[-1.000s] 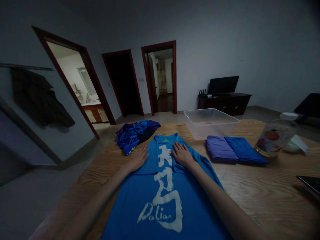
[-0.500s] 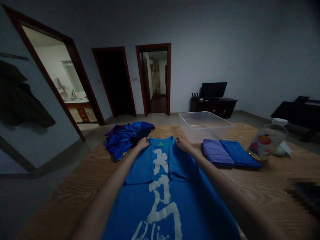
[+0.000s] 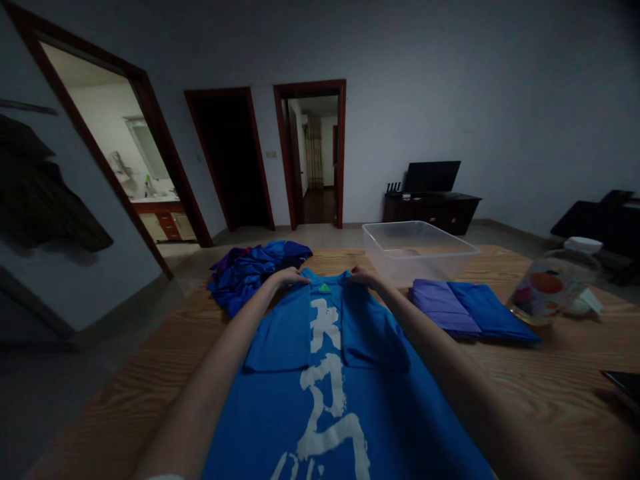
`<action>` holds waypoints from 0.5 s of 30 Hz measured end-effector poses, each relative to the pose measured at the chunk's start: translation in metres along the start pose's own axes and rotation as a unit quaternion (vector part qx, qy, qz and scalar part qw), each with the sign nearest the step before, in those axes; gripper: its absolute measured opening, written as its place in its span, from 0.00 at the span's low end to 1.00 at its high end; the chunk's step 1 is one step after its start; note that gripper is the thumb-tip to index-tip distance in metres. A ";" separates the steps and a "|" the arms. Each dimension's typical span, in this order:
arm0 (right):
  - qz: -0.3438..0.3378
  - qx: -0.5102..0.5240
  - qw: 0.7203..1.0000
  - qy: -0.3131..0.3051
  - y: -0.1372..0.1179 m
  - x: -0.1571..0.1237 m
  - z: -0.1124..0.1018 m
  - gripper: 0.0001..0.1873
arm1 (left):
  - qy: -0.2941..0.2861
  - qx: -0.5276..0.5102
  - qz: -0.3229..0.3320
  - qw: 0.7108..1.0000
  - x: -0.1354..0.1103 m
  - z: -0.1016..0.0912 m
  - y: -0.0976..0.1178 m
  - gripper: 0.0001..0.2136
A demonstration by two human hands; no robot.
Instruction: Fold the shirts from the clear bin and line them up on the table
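A blue T-shirt [image 3: 327, 347] with white lettering and a small green logo lies on the wooden table, its collar at the far end. Both sleeves are folded inward over the body, and the near end runs out of view. My left hand [image 3: 291, 276] pinches the shirt's left shoulder beside the collar. Across from it, my right hand [image 3: 364, 275] is closed on the right shoulder edge. A crumpled pile of blue and purple clothes [image 3: 255, 270] lies just beyond my left forearm. To the right of my right forearm rest a folded purple garment [image 3: 443, 308] and a folded blue garment [image 3: 493, 312].
A clear plastic bin [image 3: 415, 257] stands at the table's far edge. Right of the folded garments is a clear jug [image 3: 543, 290] with a white cap, a pale object [image 3: 583, 303] behind it. A dark flat object [image 3: 625, 383] lies at the table's [image 3: 550, 373] right.
My hands have shifted slightly inward at the collar, and the folded sleeves lie a little differently. The view has turned slightly, so things on the right appear farther right.
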State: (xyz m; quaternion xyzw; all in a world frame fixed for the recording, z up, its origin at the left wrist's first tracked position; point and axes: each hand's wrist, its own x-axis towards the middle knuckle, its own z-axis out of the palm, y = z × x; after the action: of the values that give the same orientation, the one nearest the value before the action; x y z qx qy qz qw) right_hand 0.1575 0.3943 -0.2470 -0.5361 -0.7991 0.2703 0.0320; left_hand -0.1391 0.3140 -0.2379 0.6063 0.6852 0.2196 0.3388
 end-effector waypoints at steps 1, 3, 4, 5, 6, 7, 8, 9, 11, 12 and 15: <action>-0.001 -0.006 1.000 -0.003 -0.004 0.000 -0.005 0.21 | 0.000 -0.006 0.010 1.000 0.001 -0.002 0.003 0.23; -0.009 -0.022 1.000 0.003 -0.012 -0.001 -0.019 0.21 | 0.001 -0.019 0.034 0.999 0.003 -0.010 0.012 0.24; -0.017 -0.031 0.999 0.015 -0.016 -0.001 -0.028 0.21 | 0.001 -0.026 0.051 0.998 0.003 -0.016 0.017 0.25; -0.027 -0.040 0.998 0.033 -0.021 -0.002 -0.039 0.21 | 0.001 -0.033 0.070 0.997 0.004 -0.022 0.023 0.25; -0.039 -0.048 0.997 0.055 -0.026 -0.002 -0.052 0.21 | 0.003 -0.040 0.092 0.995 0.004 -0.030 0.030 0.26; -0.051 -0.056 0.994 0.080 -0.032 -0.003 -0.066 0.20 | 0.008 -0.045 0.115 0.992 0.003 -0.039 0.037 0.27; -0.064 -0.063 0.990 0.106 -0.037 -0.005 -0.080 0.19 | 0.016 -0.049 0.137 0.989 0.003 -0.048 0.045 0.28; -0.078 -0.068 0.986 0.134 -0.043 -0.007 -0.094 0.18 | 0.028 -0.051 0.159 0.986 0.001 -0.057 0.053 0.28; -0.107 -0.072 0.973 0.189 -0.053 -0.014 -0.121 0.14 | 0.060 -0.051 0.197 0.977 -0.002 -0.077 0.069 0.29; -0.124 -0.071 0.967 0.213 -0.058 -0.019 -0.132 0.12 | 0.077 -0.050 0.213 0.973 -0.005 -0.087 0.078 0.28; -0.177 -0.061 0.945 0.269 -0.069 -0.038 -0.159 0.12 | 0.118 -0.044 0.253 0.959 -0.018 -0.108 0.100 0.26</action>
State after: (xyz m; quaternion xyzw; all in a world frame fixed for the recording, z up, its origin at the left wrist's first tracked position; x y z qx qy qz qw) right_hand 0.1703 0.4048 -0.0704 -0.4400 -0.8578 0.0566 0.2597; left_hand -0.1486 0.3250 -0.0903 0.7143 0.5336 0.3982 0.2156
